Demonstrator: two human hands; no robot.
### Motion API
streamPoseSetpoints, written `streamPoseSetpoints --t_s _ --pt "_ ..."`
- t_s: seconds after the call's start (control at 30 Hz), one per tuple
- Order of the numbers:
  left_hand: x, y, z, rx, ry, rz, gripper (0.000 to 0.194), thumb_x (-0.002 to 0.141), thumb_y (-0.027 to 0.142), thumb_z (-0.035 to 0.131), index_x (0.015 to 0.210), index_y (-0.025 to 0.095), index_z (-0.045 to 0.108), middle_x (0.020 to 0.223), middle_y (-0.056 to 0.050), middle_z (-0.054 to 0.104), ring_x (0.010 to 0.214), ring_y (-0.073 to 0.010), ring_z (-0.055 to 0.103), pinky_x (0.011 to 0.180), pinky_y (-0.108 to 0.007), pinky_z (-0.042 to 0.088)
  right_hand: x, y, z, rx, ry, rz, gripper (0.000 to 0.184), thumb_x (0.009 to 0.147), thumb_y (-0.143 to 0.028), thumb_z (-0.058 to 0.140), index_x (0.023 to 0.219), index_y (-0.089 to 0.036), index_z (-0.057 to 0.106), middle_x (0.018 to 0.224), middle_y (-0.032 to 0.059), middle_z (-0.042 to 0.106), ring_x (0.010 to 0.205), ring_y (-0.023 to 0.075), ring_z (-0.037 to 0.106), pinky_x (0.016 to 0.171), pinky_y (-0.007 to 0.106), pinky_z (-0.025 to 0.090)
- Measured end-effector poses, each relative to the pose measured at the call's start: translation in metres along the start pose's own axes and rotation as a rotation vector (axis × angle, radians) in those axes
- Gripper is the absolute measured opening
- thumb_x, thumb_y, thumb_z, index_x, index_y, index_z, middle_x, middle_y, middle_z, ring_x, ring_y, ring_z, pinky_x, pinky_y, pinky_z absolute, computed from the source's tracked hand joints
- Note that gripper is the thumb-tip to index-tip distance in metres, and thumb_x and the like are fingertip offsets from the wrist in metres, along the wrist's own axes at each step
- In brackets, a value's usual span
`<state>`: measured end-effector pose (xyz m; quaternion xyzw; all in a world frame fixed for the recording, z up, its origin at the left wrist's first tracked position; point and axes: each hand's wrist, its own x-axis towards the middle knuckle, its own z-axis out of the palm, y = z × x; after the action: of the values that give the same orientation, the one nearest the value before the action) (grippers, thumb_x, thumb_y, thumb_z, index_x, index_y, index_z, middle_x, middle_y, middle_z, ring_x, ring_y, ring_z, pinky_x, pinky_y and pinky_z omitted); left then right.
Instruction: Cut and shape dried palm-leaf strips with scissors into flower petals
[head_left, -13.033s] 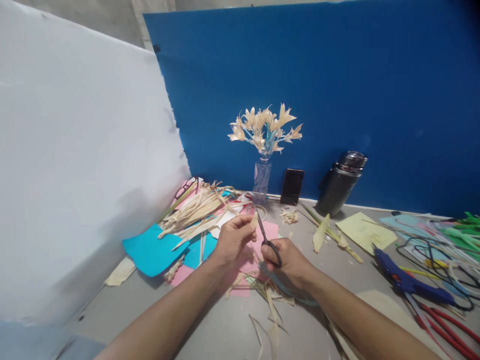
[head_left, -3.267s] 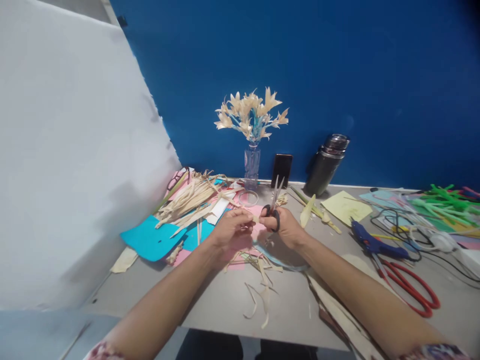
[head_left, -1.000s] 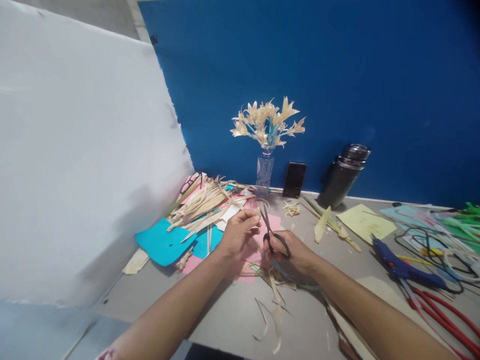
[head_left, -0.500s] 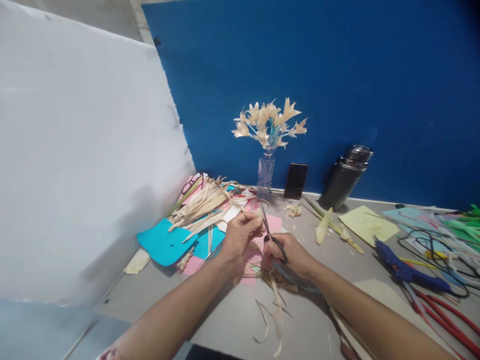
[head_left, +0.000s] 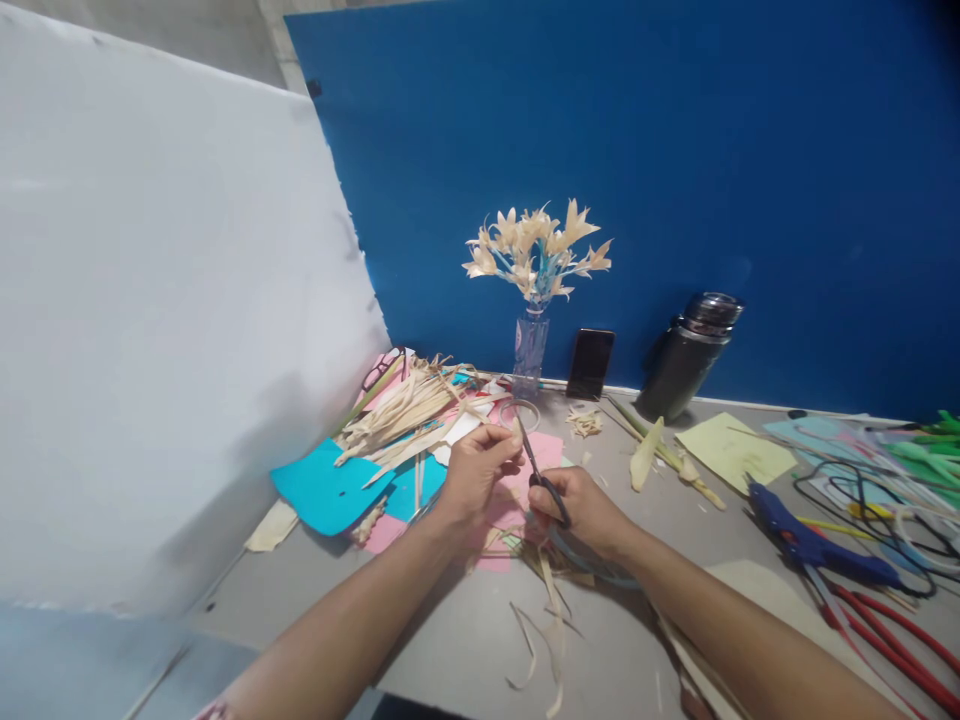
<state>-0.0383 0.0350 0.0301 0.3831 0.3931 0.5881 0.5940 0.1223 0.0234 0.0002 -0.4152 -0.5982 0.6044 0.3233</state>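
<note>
In the head view my left hand (head_left: pixel 484 468) pinches a small pale piece of dried husk (head_left: pixel 517 430) between thumb and fingers. My right hand (head_left: pixel 581 505) grips black-handled scissors (head_left: pixel 531 458), blades pointing up and almost closed right beside the husk piece. Whether the blades touch it is hard to tell. Pink paper (head_left: pixel 551 452) lies beneath both hands. Behind them a clear bottle (head_left: pixel 531 350) holds a bunch of cream husk flowers (head_left: pixel 536 245). Thin husk scraps (head_left: pixel 551 620) lie on the table below my hands.
Left of my hands lie a pile of husk strips (head_left: pixel 409 405) and blue paper (head_left: pixel 330 485). A phone (head_left: pixel 591 364) and a dark flask (head_left: pixel 690 355) stand at the back. To the right are yellow paper (head_left: pixel 735 447), a blue glue gun (head_left: pixel 817 545) and red-handled scissors (head_left: pixel 892 630).
Over the last second the scissor blades have closed beside the husk piece. At 3.3 s ago they stood open, pointing up away from it. Both hands stay nearly in place.
</note>
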Motion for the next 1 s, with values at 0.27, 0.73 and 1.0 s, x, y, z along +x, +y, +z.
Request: streamPoseSetpoints --t_s 0.27,0.73,1.0 --pt "-0.0014 0.0017 0.0007 -0.014 0.006 0.003 0.021 0.062 0.026 0.081 0.066 0.016 0.063 0.060 0.002 0.058 0.057 -0.0109 0.055 0.060 -0.026 0.042 -0.0020 -0.0041 0.0003 0.092 -0.014 0.015 0.047 0.069 -0.056 0.076 0.054 -0.017 0.054 0.048 -0.0020 0.053 0.042 0.0112 0.048 0.042 0.023 0.042" --pt "-0.0014 0.0056 0.0006 -0.015 -0.003 0.009 0.017 0.062 0.023 0.078 0.067 0.017 0.062 0.059 0.003 0.055 0.056 -0.0099 0.052 0.059 -0.025 0.040 -0.0026 -0.0009 -0.0019 0.093 -0.033 0.027 0.043 0.072 -0.051 0.076 0.055 -0.017 0.057 0.048 -0.0013 0.055 0.042 0.0120 0.051 0.041 0.022 0.038" --pt "-0.0016 0.0065 0.0011 -0.012 -0.011 -0.019 0.020 0.062 0.024 0.079 0.067 0.017 0.062 0.060 0.003 0.056 0.057 -0.0098 0.052 0.058 -0.024 0.039 -0.0026 -0.0028 -0.0023 0.069 0.010 0.040 0.039 0.073 -0.046 0.074 0.055 -0.016 0.057 0.047 -0.0019 0.055 0.042 0.0115 0.049 0.041 0.022 0.036"
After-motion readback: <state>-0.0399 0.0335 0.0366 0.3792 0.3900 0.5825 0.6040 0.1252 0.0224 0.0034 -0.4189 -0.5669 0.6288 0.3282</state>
